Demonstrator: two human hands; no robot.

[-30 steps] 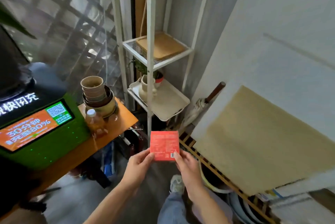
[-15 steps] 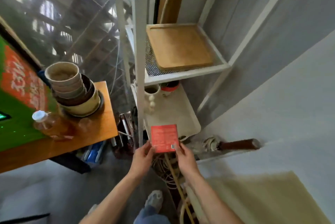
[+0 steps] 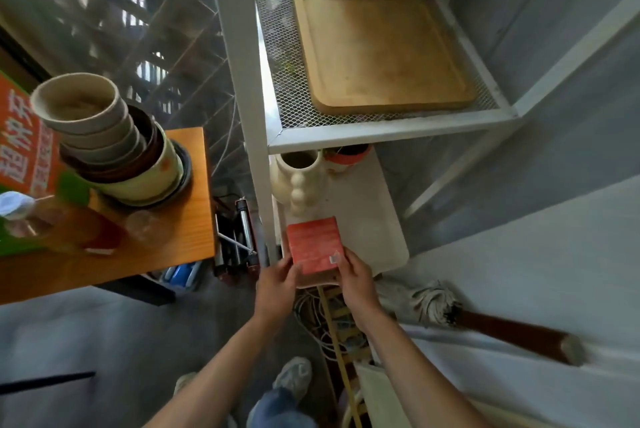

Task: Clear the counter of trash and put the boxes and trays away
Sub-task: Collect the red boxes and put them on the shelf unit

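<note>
A small red box [image 3: 314, 243] with white print is held flat between both hands, just over the front edge of a white tray [image 3: 377, 230] on the lower shelf of a white metal rack [image 3: 381, 135]. My left hand [image 3: 277, 284] grips its left near corner, my right hand [image 3: 356, 277] its right near corner. A wooden tray [image 3: 381, 47] lies on the rack's upper mesh shelf. A cream vase [image 3: 298, 178] and a red-rimmed pot [image 3: 346, 156] stand at the back of the white tray.
To the left an orange wooden table [image 3: 173, 247] carries a stack of bowls and pots [image 3: 110, 143], a bottle of amber drink [image 3: 52, 223] and a green and orange display. A mop [image 3: 467, 313] lies along the white wall at right. Cables and my feet are below.
The view has closed in on the rack and tipped down. Both hands have carried the red box forward and lowered it, from in front of the rack to over the white tray.
</note>
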